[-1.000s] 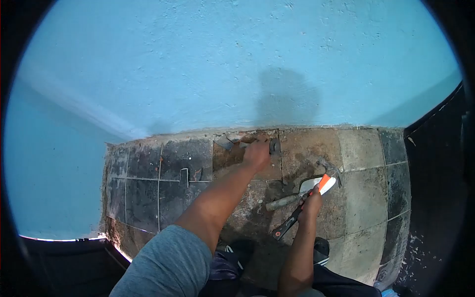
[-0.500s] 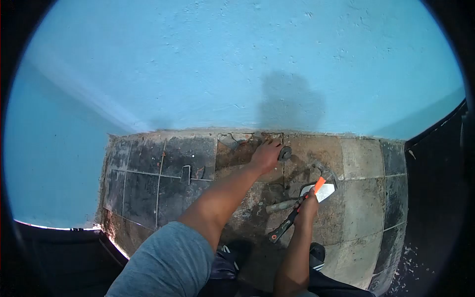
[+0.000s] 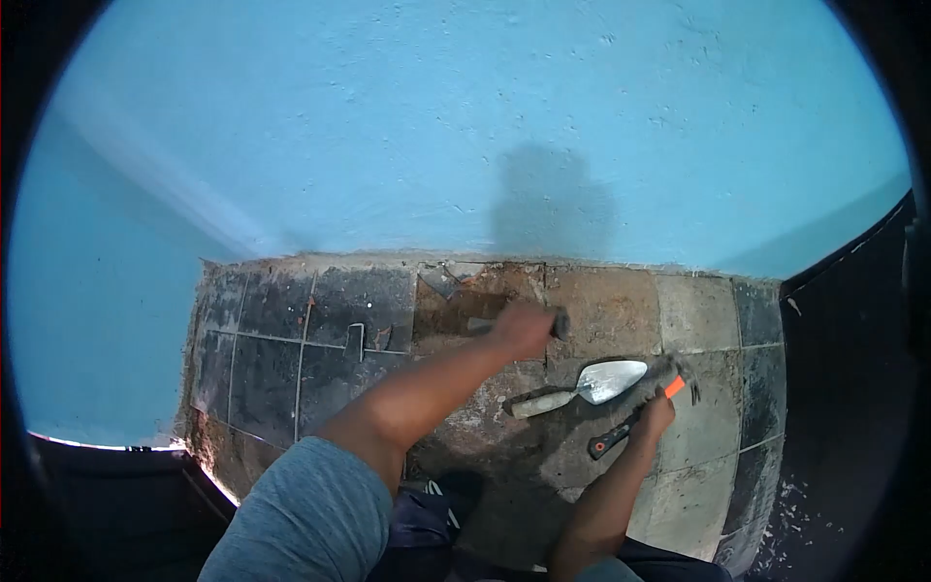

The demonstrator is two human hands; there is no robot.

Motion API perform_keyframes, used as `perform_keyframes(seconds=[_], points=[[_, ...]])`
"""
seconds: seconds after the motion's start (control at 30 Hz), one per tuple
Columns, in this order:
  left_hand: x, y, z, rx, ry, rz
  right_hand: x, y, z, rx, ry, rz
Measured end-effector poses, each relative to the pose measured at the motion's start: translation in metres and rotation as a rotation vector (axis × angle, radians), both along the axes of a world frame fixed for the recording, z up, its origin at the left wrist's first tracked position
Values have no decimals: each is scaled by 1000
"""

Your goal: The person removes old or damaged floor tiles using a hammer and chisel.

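Note:
My left hand (image 3: 525, 329) is closed around a dark chisel-like tool (image 3: 561, 324), whose round end shows at the right of the fist and a flat grey part at its left, above the bare brown patch of floor. My right hand (image 3: 658, 415) grips a hammer (image 3: 676, 387) with a black and orange handle; its metal head points up and right. Between the hands, a trowel (image 3: 612, 381) with a shiny blade and a pale, dirty handle lies on the floor.
Dark tiles (image 3: 364, 303) cover the left of the floor, with a small metal bracket (image 3: 355, 341) on them. Broken pieces (image 3: 441, 280) lie by the foot of the blue wall (image 3: 407, 136). Grey tiles (image 3: 698, 312) are at the right.
My right hand has moved right and down with the hammer, uncovering the trowel. My left hand has shifted slightly down and tilted the tool, showing its flat part.

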State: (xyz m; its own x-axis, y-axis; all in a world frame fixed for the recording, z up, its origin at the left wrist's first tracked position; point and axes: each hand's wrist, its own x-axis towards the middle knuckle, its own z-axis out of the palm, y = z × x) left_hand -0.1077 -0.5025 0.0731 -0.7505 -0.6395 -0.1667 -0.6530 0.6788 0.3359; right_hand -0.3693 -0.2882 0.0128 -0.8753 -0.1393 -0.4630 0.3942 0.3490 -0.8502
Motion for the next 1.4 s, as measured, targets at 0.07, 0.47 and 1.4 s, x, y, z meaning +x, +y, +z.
perform_keyframes(seconds=[0.07,0.47,1.4], points=[[-21,14,29,111,-26,-53,-43,26,-52,-55,-20,-36],[-102,44,2,600,457,537,71,-35,25,-323,-211,723],[11,101,25,838,78,416,-21,-277,431,-543,2221,493]])
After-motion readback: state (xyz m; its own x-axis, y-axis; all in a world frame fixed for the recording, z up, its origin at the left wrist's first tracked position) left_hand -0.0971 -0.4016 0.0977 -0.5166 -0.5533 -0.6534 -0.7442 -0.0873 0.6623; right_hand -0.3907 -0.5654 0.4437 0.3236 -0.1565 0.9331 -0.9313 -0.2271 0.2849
